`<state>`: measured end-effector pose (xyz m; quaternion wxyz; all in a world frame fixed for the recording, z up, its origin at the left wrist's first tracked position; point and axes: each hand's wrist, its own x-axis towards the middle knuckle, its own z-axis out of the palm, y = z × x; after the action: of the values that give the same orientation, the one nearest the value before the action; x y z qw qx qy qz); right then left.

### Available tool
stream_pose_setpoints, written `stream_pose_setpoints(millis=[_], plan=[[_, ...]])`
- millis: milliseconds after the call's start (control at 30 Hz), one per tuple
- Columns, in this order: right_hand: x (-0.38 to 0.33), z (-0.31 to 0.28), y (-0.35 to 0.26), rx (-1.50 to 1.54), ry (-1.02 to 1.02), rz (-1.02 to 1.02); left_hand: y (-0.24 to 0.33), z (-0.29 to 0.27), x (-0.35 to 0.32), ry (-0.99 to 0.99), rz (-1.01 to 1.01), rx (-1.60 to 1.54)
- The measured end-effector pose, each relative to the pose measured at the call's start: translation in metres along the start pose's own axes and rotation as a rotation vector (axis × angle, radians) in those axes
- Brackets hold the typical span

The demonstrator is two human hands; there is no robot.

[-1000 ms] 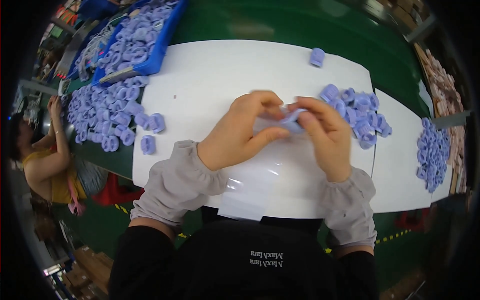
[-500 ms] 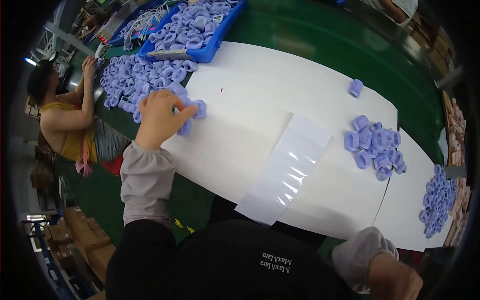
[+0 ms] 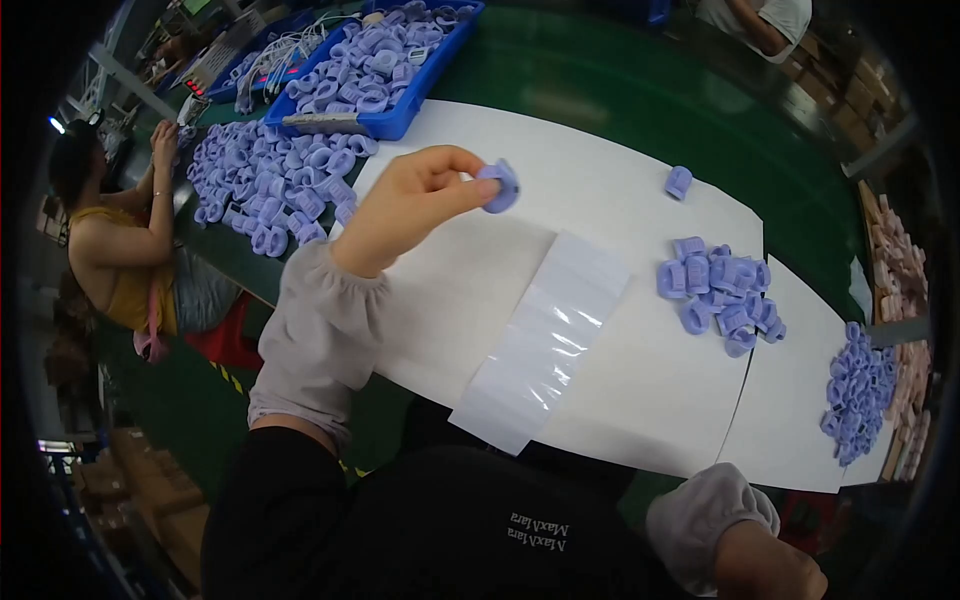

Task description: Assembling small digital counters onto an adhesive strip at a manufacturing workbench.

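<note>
Lying between held piece point(image 3: 502, 190) and lavender pile point(image 3: 735, 275): white strip point(image 3: 541, 335) (glossy).

Left hand point(image 3: 402, 208) up front, right hand point(image 3: 768, 562) down low!
Look at it: left arm point(image 3: 318, 340) stretched forward, thumb point(image 3: 462, 197) and fingertips point(image 3: 476, 169) pinched together; that right hand's finger pose is hard to make out.

Downward fisheye view from head
</note>
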<state>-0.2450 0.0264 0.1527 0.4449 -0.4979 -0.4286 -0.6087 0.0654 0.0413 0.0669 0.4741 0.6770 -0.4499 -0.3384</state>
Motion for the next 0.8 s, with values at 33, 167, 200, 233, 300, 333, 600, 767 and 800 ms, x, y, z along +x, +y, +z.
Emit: stream_pose_setpoints(millis=[33,167,200,233,300,333,600,767,800], plan=[[0.000,0.000,-0.001,-0.002,-0.007,0.000,0.003,0.008,0.004,-0.086,-0.022,-0.158],[-0.006,0.000,-0.004,-0.079,-0.028,-0.205,0.006,0.028,0.018,-0.354,-0.109,-0.543],[-0.007,-0.001,-0.004,-0.130,-0.065,-0.203,0.004,0.031,0.021,-0.356,-0.105,-0.548],[-0.007,-0.002,-0.003,-0.132,-0.070,-0.200,0.000,0.034,0.024,-0.381,-0.133,-0.608],[-0.008,-0.003,0.000,-0.114,-0.078,-0.043,-0.005,0.040,0.029,-0.409,-0.160,-0.672],[-0.009,-0.002,0.002,-0.118,-0.081,-0.040,-0.007,0.043,0.030,-0.392,-0.189,-0.699],[-0.013,-0.019,0.029,0.106,-0.122,0.091,-0.031,0.059,0.034,-0.320,-0.166,-0.701],[-0.078,-0.085,0.043,-0.879,-0.053,0.936,-0.038,0.064,0.028,-0.233,-0.147,-0.720],[-0.101,-0.097,0.055,-0.825,0.071,0.972,-0.037,0.071,0.028,-0.265,-0.153,-0.719]])
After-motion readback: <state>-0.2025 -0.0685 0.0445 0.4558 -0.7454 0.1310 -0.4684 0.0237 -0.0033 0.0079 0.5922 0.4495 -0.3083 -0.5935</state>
